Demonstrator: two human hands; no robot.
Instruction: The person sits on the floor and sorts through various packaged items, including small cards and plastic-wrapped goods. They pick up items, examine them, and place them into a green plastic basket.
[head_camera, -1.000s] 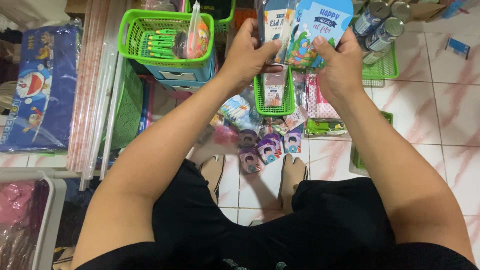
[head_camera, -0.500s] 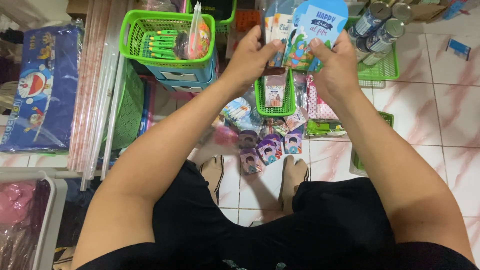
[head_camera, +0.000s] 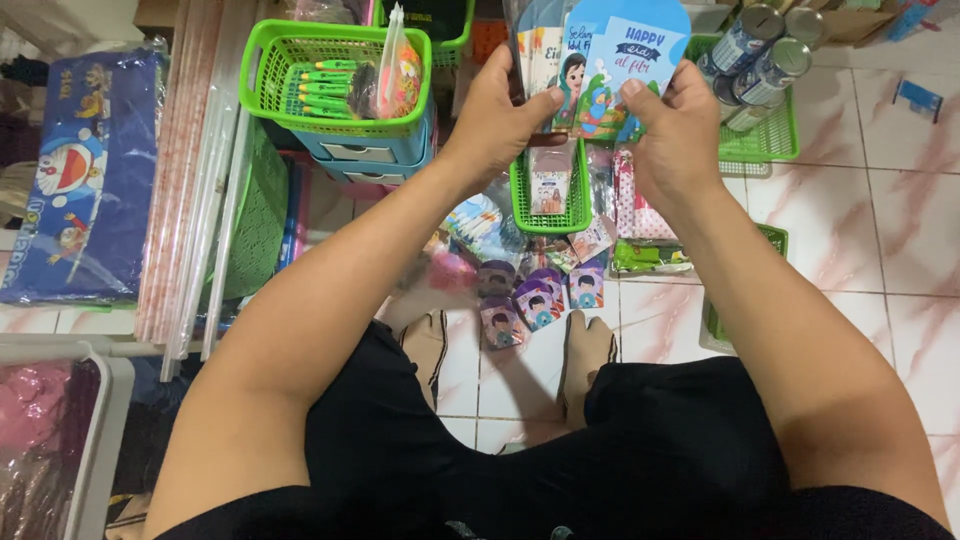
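Fanning glossy arch-topped cards (head_camera: 610, 65), both hands (head_camera: 500, 110)

Card stack (head_camera: 600, 60) top cropped

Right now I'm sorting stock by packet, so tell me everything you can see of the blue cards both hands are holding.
The cards are a fanned stack of light blue, round-topped printed cards, seemingly in clear wrap. Cartoon figures and greenery decorate their fronts, with lettering above. They stand upright, faces toward the camera, above a small green basket. The left hand pinches the left edge, the right hand the right edge, thumbs in front. The top is cut off by the frame.
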